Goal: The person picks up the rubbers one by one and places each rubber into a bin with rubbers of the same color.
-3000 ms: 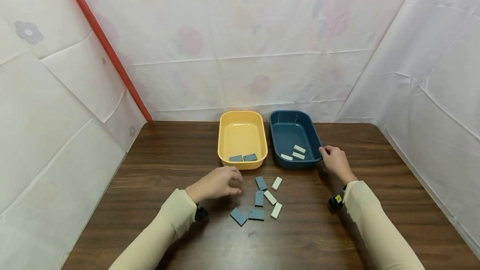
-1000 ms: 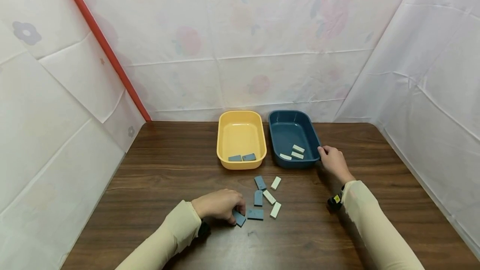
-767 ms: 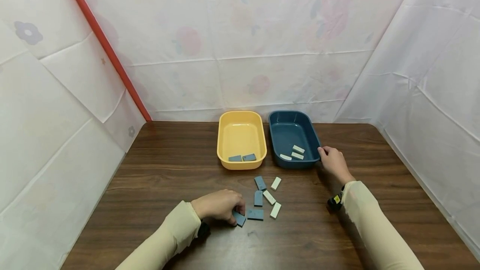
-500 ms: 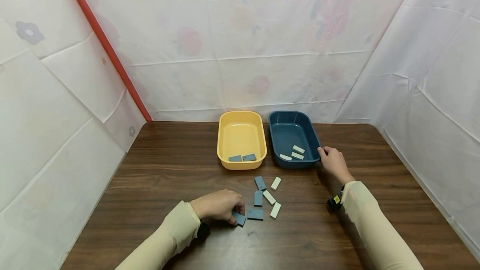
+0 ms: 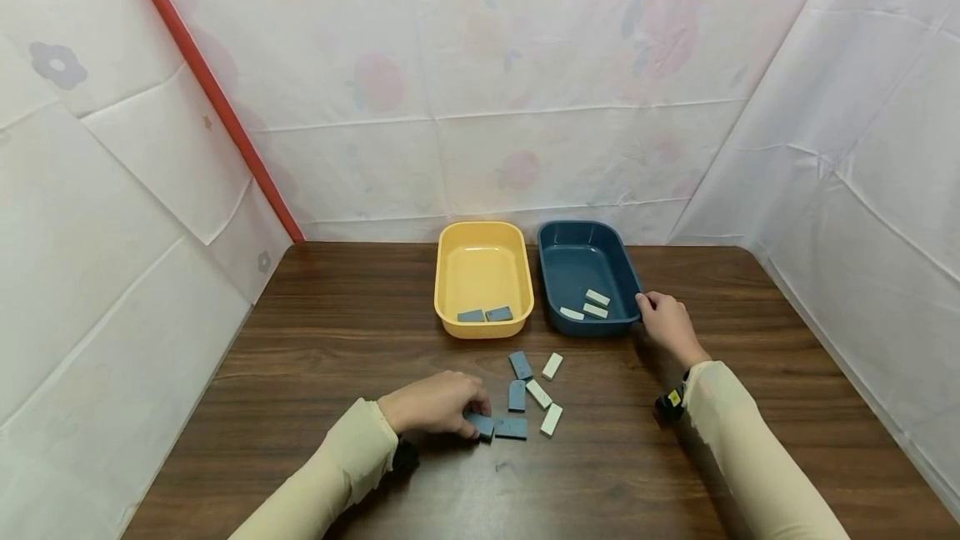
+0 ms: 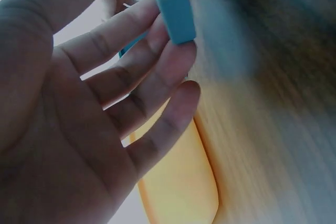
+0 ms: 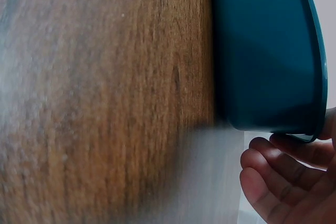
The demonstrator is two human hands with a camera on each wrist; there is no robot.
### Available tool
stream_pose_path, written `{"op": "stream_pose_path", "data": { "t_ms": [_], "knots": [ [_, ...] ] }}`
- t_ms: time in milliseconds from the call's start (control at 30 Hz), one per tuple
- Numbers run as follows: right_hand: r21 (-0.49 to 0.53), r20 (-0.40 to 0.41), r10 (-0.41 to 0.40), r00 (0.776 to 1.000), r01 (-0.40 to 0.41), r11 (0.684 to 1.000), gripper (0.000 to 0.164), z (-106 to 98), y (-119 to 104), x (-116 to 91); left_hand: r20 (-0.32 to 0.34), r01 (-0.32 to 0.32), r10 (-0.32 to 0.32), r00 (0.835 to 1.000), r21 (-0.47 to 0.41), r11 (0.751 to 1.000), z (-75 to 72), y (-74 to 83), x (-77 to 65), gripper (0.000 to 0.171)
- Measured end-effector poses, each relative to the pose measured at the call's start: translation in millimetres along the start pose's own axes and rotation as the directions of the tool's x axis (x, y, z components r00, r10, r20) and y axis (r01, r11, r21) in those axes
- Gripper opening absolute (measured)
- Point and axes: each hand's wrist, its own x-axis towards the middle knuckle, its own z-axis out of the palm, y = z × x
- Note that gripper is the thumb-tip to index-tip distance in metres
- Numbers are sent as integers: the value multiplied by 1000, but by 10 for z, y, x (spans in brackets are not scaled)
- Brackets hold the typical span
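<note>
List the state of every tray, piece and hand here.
Left hand: pinching a blue-grey piece
That piece: held; whether it clears the table is unclear
Right hand: gripping the blue tray's rim
Blue tray: upright, three white pieces inside
Yellow tray: upright, two blue-grey pieces inside
Other blue-grey pieces: three, lying on the table
Other white pieces: three, lying on the table

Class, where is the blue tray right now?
In the head view, the blue tray stands just right of the yellow tray, the right hand holding its rim.
</note>
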Motion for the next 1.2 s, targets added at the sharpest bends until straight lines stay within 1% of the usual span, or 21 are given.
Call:
{"op": "stream_pose_path", "data": {
  "t_ms": [167,333,533,633,933,1033,1200],
  "knots": [
    [-8,1,2,1000,-2,1000,50,-2,3,4,-82,7,-8,997,-14,1000,-22,-31,11,15],
    [-7,-2,3,1000,-3,1000,50,0,7,8,-176,10,-16,984,-37,999,-35,-54,8,16],
    [-11,-10,-3,1000,3,1000,49,0,12,5,-240,29,-46,970,-73,997,-76,-50,-11,21],
    [-12,-7,-3,1000,3,1000,49,-4,11,4,-276,39,-62,959,-86,996,-104,-47,-18,22],
    [-13,-9,-2,1000,2,1000,48,-3,-2,11,-401,77,-105,910,-86,993,-200,-76,-23,22],
    [-16,-13,-3,1000,3,1000,48,0,-3,12,-446,84,-116,887,-91,992,-222,-94,-16,21],
    [-11,-8,4,1000,-4,1000,48,10,-6,17,-519,86,-133,844,-113,990,-277,-132,-15,22]
  ]
}}
